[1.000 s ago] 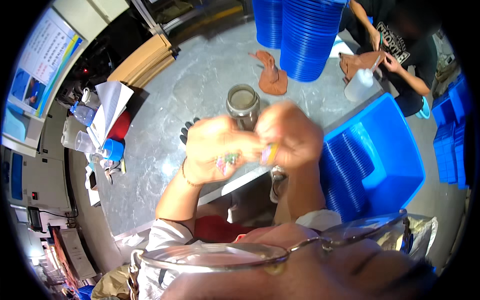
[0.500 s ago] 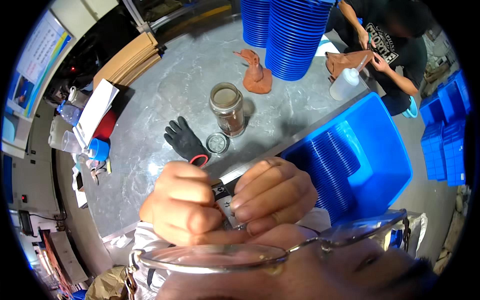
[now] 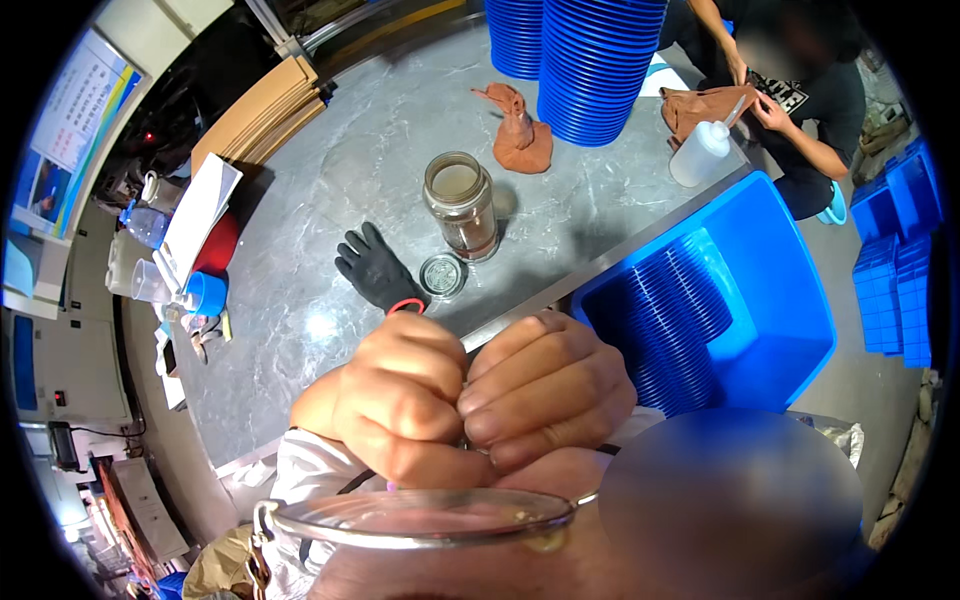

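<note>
In front of my chest, my left hand (image 3: 405, 395) and my right hand (image 3: 548, 390) are both closed, their knuckles nearly touching. Whatever they grip between them is hidden behind the fingers. Just beyond, on the grey table (image 3: 290, 250), lie a black glove (image 3: 375, 270) with a red cuff edge and a round lid (image 3: 442, 276) beside it. A clear jar (image 3: 465, 225) stands upright and uncovered behind the lid, with brownish contents low inside. Farther back sits a brown cloth bundle (image 3: 520, 145), gathered narrow at its top.
Tall blue stacks (image 3: 600, 70) rise at the back. To the right, a blue bin (image 3: 780, 290) holds ridged blue pieces beside the table edge. A co-worker handles brown cloth (image 3: 705, 110) near a white squeeze bottle (image 3: 700, 155). Cardboard (image 3: 265, 115) and a blue cup (image 3: 205, 293) are leftward.
My hands have drawn closer together. The small black-and-white printed piece that showed between them is now out of sight. The view has shifted slightly, and the co-worker's hands have moved.
</note>
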`<action>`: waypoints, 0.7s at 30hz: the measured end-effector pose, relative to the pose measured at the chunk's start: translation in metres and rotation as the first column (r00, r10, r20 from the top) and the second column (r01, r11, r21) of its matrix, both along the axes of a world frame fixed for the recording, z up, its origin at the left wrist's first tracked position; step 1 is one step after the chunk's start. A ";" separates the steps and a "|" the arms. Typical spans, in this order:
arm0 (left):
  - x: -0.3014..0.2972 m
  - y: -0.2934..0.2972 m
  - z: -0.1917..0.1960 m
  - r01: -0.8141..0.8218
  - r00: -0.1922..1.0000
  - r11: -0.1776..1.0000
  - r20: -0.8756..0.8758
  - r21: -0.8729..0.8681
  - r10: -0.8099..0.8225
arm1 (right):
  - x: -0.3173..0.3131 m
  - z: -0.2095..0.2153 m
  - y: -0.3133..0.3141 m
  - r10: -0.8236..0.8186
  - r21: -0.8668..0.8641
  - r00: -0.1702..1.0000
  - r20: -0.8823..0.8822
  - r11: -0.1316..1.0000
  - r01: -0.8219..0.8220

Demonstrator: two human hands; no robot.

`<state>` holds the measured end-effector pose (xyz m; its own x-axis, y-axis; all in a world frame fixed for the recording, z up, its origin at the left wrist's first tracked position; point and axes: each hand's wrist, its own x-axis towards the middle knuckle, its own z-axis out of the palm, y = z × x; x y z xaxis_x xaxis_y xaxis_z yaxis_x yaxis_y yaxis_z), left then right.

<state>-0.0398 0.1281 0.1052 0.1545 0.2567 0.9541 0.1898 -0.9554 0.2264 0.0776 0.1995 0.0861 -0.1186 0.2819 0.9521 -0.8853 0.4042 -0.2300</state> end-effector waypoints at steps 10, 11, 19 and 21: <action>0.004 -0.010 -0.007 0.436 0.886 0.853 0.301 -0.287 -0.352 | -0.017 0.000 -0.027 -0.245 -0.138 0.962 -0.117 0.964 0.229; 0.008 -0.008 -0.003 0.431 0.878 0.870 0.335 -0.240 -0.343 | -0.018 0.004 -0.033 -0.252 -0.179 0.964 -0.086 0.956 0.234; 0.029 0.009 -0.004 0.551 0.793 0.795 0.457 -0.255 -0.403 | 0.006 0.022 -0.028 -0.202 -0.316 0.976 0.081 0.923 0.218; 0.031 0.008 -0.007 0.581 0.753 0.781 0.517 -0.232 -0.407 | 0.011 0.024 -0.025 -0.172 -0.286 0.977 0.129 0.937 0.202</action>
